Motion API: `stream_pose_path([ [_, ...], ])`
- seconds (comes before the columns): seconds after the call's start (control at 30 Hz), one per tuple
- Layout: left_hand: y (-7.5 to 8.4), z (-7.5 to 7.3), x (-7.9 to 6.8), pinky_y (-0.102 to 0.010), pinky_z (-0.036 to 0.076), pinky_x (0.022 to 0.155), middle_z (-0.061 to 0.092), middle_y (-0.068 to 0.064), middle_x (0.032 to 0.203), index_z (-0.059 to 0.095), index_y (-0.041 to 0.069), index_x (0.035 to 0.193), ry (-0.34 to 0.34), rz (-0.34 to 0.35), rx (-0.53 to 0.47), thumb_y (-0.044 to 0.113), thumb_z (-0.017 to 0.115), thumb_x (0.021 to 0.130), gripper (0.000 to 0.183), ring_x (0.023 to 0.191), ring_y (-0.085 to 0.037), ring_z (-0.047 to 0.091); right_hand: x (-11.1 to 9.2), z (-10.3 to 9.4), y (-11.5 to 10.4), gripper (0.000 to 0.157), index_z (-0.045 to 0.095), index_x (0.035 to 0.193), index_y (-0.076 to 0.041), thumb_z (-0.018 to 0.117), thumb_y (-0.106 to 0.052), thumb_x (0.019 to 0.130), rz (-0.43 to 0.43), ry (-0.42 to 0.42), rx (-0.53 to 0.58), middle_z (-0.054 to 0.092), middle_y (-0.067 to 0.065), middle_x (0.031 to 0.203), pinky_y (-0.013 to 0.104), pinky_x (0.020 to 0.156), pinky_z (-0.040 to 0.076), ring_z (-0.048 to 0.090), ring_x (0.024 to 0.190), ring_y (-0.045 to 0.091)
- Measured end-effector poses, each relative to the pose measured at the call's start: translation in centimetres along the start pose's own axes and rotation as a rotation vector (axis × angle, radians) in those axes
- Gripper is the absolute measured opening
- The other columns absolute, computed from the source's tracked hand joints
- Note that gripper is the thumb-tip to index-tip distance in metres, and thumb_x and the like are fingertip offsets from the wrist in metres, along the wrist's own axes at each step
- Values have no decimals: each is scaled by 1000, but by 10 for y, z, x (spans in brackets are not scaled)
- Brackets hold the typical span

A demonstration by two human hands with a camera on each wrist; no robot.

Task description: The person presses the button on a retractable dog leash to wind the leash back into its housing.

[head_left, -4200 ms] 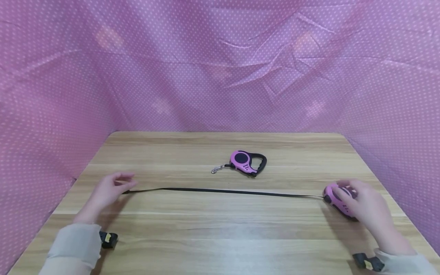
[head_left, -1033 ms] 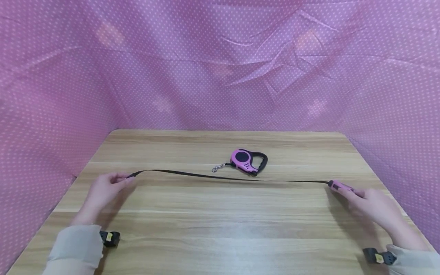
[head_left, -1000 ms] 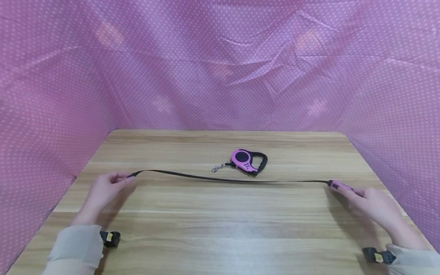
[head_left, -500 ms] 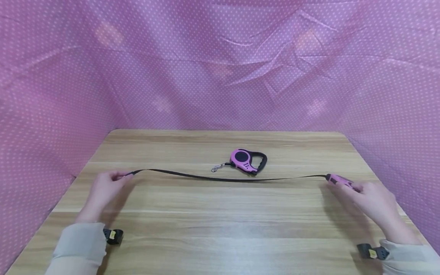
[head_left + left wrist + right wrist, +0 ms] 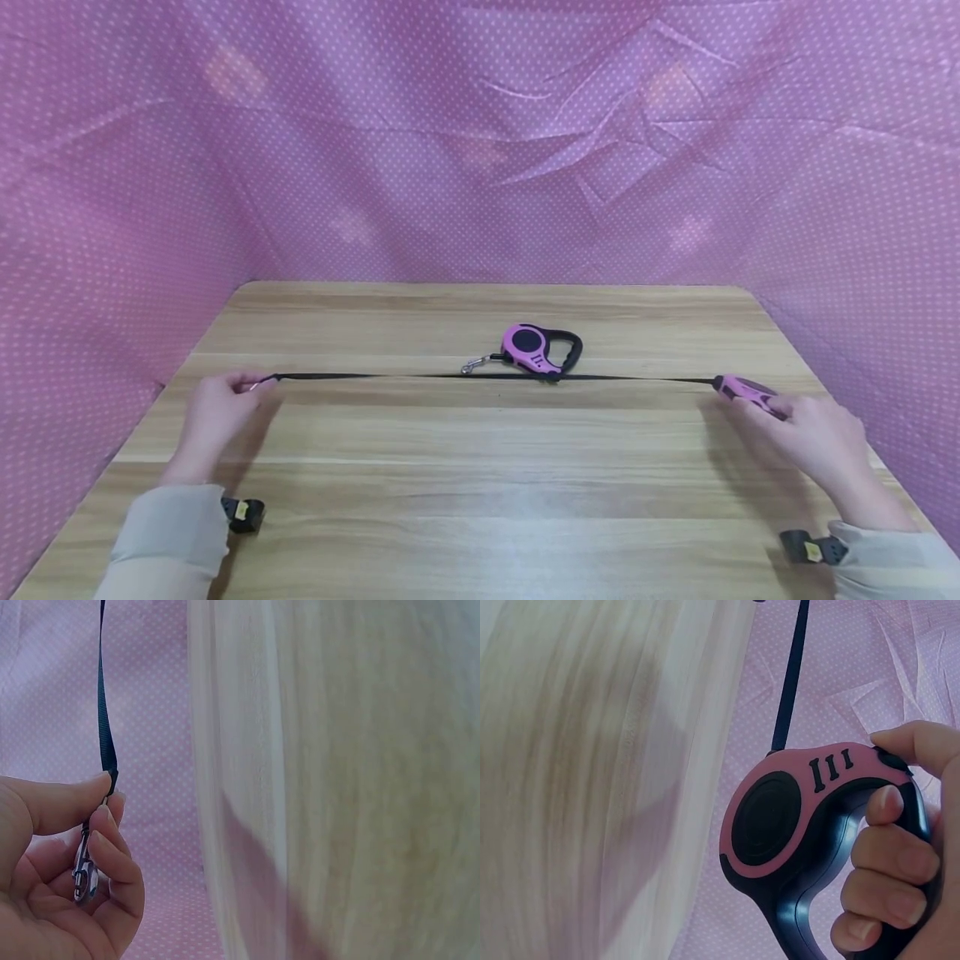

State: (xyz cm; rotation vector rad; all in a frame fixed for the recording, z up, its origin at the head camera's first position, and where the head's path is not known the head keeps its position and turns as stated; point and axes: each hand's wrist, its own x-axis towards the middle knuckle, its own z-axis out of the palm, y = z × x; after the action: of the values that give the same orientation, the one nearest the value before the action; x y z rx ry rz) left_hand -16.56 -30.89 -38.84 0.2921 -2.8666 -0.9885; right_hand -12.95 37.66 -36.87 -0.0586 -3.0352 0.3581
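My right hand (image 5: 817, 437) grips the black handle of a pink and black retractable dog leash (image 5: 769, 817), fingers wrapped through the loop and thumb on the button at the top. From its nozzle a black strap (image 5: 420, 376) runs taut across to my left hand (image 5: 217, 421). Thumb and fingers of that hand pinch the strap's end, and the silver snap hook (image 5: 85, 881) lies within the curled fingers. A second pink and black leash (image 5: 536, 350) rests on the table behind, its metal clip (image 5: 474, 365) pointing left; the strap overlaps its lower edge in the head view.
The wood-grain table (image 5: 480, 517) has rounded far corners. Pink polka-dot cloth (image 5: 480, 167) hangs behind it and along both sides. Black wrist cameras (image 5: 243, 515) sit at both cuffs.
The strap was sagging in a curve half a second ago and is now straight. My left hand has shifted slightly left. Earlier, the right hand held the leash body flatter, from above.
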Motion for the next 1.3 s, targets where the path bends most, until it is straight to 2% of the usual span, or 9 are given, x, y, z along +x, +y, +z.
stream_pose_path([
  [0.1,0,0,0,-25,47,66,67,-27,111,63,-5,121,5,-9,5,31,58,100,43,90,-27,62,0,-1,1,62,73,99,0,51,-57,95,-3,4,-13,70,27,88,37,50,35,61,68,36],
  [0.2,0,0,-1,-24,47,64,67,-27,110,63,-5,120,13,-16,4,29,60,99,41,88,-24,61,0,0,0,60,74,96,0,52,-56,96,-3,24,-5,69,22,81,36,50,34,58,64,30],
  [0.33,0,0,-1,-24,47,64,67,-25,111,63,-3,121,19,-23,10,30,59,99,40,87,-23,60,-3,1,0,56,74,89,-1,53,-53,96,14,49,25,61,8,66,32,49,30,47,59,20],
  [0.57,2,1,-3,-26,46,62,68,-25,108,64,-3,123,19,-23,20,31,61,98,42,85,-24,59,-4,3,0,54,73,79,-6,56,-55,93,54,74,25,56,0,61,31,48,29,43,57,18],
  [0.8,5,3,-5,-26,47,66,66,-26,114,63,-2,123,8,-19,2,30,59,100,40,89,-26,60,-2,5,-1,61,74,104,-2,58,-59,90,58,96,5,63,10,68,32,47,30,46,58,20],
  [0.93,6,3,-6,-26,46,67,67,-26,113,63,-3,123,11,-22,-6,30,58,100,40,91,-27,61,-3,6,-2,62,75,104,-4,59,-63,89,53,109,2,65,11,70,32,47,30,48,58,21],
  [1.17,6,4,-6,-26,47,68,66,-26,114,63,-2,123,9,-23,-9,31,59,100,41,93,-28,61,-3,6,-8,67,73,111,-3,60,-64,87,54,121,-6,70,25,84,34,49,31,55,62,27],
  [1.3,7,5,-6,-26,47,68,66,-26,115,63,-3,123,11,-21,-7,32,59,99,42,93,-28,61,-2,7,-11,67,72,113,-3,62,-63,86,42,141,-14,69,26,82,35,49,32,55,61,29],
])
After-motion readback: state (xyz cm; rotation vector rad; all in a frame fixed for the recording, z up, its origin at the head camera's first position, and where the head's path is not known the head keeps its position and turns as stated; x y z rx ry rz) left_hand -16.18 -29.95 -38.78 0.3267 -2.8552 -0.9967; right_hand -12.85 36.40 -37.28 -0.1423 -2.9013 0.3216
